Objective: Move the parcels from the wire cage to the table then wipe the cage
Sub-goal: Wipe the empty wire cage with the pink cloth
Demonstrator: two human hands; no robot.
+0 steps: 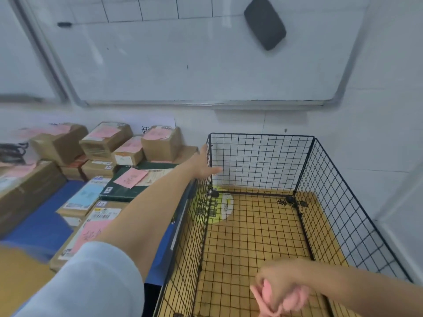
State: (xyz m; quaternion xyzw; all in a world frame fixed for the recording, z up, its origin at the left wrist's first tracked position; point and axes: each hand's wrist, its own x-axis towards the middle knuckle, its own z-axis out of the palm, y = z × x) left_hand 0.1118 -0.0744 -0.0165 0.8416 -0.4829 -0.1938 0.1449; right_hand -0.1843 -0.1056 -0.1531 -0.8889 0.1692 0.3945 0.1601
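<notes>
**Now the wiping: cage bare, cloth in hand**

Biggest thing in front of the person is the wire cage [262,135], a black grid box open at the top. Its long axis runs straight away from them to the wall. It stands on the floor just right of the table [41,223], its left wall tight against the table's edge. Nothing lies inside. Yellow flooring and a round greenish sticker [220,205] show through the mesh bottom.

The parcels [107,139] are all on the blue tabletop to the left: brown cartons with pink labels stacked at the back, flatter packets and a dark green one [135,186] nearer. By my reckoning the moving is done and only the wipe remains.

The left hand [202,162] reaches far forward to the top of the cage's left wall, near the back corner, thumb pointing into the cage. Whether the fingers hook over the wire I cannot tell.

The right hand [281,284] is low at the near end, fingers curled round a bunched pink cloth [295,298]. It is the closer hand to the mesh, with the whole cage stretching ahead of it.
</notes>
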